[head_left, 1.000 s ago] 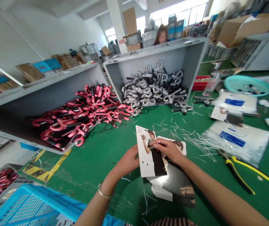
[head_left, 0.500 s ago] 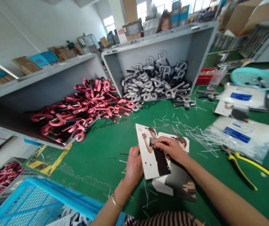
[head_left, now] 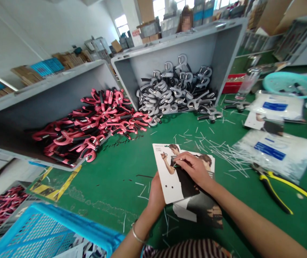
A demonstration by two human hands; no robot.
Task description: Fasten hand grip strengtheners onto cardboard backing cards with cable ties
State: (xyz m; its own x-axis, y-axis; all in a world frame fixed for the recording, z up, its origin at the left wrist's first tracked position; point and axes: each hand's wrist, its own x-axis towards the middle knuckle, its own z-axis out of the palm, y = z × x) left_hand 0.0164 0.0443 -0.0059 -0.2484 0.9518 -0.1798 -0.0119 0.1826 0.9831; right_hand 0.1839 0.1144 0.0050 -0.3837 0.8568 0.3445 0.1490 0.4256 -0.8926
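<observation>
A printed backing card (head_left: 173,188) with a picture of a person and two small punched holes is held tilted above the table. My left hand (head_left: 157,193) grips it from behind at its left edge, with its fingers mostly hidden by the card. In front of the card, my right hand (head_left: 193,168) is closed in a pinch near the dark printed area. A thin white cable tie (head_left: 179,160) shows at its fingertips. Beneath lies another printed card (head_left: 208,211) on the green table.
Grey crates hold pink hand grippers (head_left: 89,125) and grey hand grippers (head_left: 169,93). Loose white cable ties (head_left: 227,154), plastic bags (head_left: 274,152) and yellow-black cutting pliers (head_left: 273,182) lie at the right. A blue basket (head_left: 46,229) stands at lower left; a person (head_left: 186,21) is beyond the crates.
My left hand has slid further behind the card, its fingers now hidden from view. The right hand's fingertips have shifted slightly over the card's face.
</observation>
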